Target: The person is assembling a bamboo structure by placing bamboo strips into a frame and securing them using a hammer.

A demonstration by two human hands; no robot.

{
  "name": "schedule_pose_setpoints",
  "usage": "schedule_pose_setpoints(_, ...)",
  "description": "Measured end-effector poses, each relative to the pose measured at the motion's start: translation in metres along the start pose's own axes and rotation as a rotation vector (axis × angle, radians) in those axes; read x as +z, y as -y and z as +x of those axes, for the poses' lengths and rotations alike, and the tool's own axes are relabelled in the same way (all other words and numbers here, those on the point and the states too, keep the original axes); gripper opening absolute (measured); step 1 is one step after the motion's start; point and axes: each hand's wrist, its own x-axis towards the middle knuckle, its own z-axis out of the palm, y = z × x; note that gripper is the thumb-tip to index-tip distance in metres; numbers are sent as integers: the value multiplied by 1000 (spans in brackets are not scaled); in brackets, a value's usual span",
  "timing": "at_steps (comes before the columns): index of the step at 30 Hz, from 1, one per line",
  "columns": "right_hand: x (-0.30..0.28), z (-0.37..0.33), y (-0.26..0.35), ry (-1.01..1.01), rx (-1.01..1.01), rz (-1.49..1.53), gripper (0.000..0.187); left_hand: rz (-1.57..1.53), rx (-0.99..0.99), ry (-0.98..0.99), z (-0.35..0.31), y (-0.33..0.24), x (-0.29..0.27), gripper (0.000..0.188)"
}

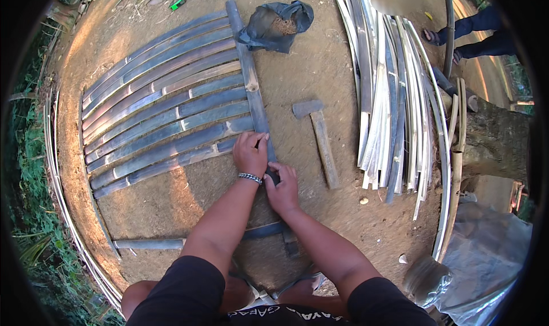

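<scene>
Evidently both forearms reach forward from the near edge of the ground (372, 234), elbows slightly bent, and the two hands come close together over the dark bamboo rail (252, 81). The left hand (250, 154), with a chain bracelet (250, 178) at its wrist, is bent inward with curled fingers, thumb and fingertips meeting at the rail; whether they pinch something small cannot be told. The right hand (282, 189) rests just nearer the body, its fingers and thumb against the rail, though how firmly it grips is unclear. Beyond them, by the rail's far end, a crumpled black plastic bag (257, 30) sits open, holding a small heap of brownish bits (283, 26) too fine to make out. The rail forms the right edge of a bamboo frame, directly under the hands; its slats (171, 100) stretch away to the left, the nearest one ending at the left hand. To the right of the hands, well apart from them, lies a wooden-handled tool (325, 152), with a stack of split bamboo strips (394, 97) farther right.
</scene>
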Motion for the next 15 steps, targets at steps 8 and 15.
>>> schedule_pose_setpoints(8, -37, -4, 19, 248, 8, 7, 44, -30, 74, -49, -3, 14, 9, 7)
schedule_pose_setpoints(15, -77, -37, -12, 452, -140, -230, 56, 27, 52, 38, -23, 4, 34, 8)
